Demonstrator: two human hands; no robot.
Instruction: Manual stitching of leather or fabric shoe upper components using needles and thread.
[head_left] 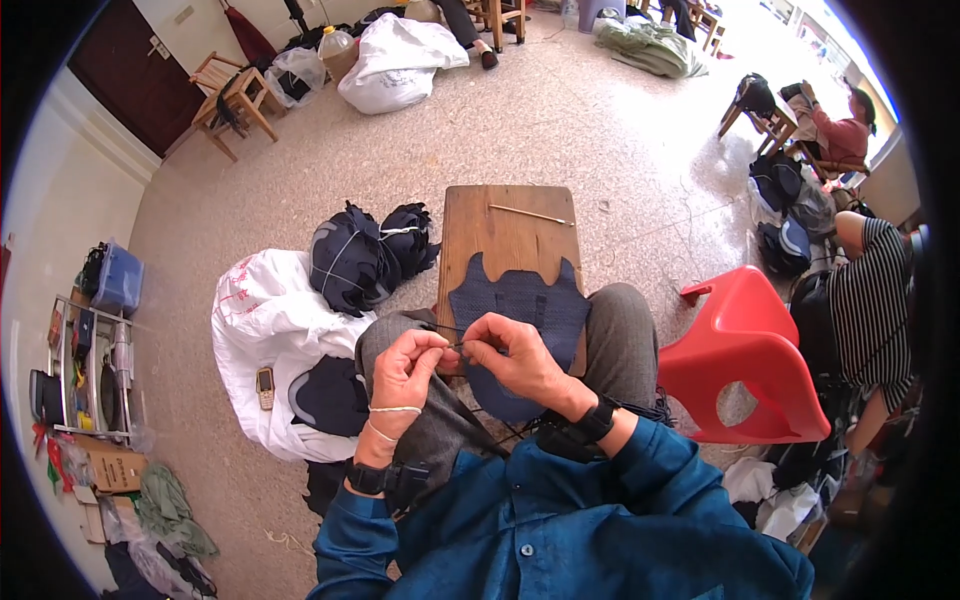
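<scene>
My left hand point(408, 368) and my right hand point(522, 362) meet above my lap, each with thumb and fingertips pinched together. Between them runs a thin dark cord point(457, 346), held by both; its ends are hard to make out. Just beyond and beneath my right hand lies a flat dark navy textile piece point(530, 310), with pointed corners at its far end and a rounded near end. It rests on a wooden bench point(510, 235) and reaches toward my lap. A thin pale stick-like tool point(532, 214) lies across the bench's far part. A white band circles my left wrist.
Tied bundles of dark pieces point(350, 262) sit left of the bench, beside a white sack point(262, 310) bearing a mobile phone point(265, 388). A red plastic stool point(745, 350) stands close on my right. A person in a striped top point(870, 300) sits beyond it.
</scene>
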